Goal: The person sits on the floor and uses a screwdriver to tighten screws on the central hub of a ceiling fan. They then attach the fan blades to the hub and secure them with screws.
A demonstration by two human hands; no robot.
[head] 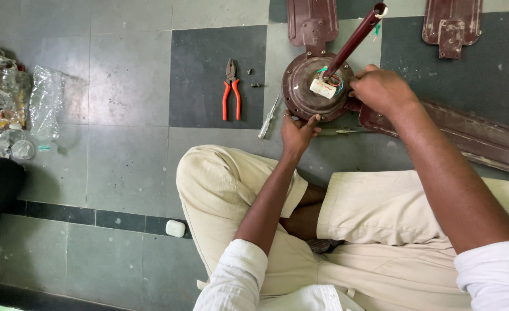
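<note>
A brown ceiling fan motor housing lies on the tiled floor in front of my crossed legs, its down rod slanting up to the right. A white capacitor with coloured wires sits on top of the housing. My left hand grips the housing's near rim. My right hand rests on its right edge beside the wires, fingers curled; what they pinch is hidden.
Red-handled pliers and small screws lie left of the fan; a screwdriver lies closer. Brown fan blades spread behind and right. Crumpled clear plastic is piled far left. A small white object lies by my knee.
</note>
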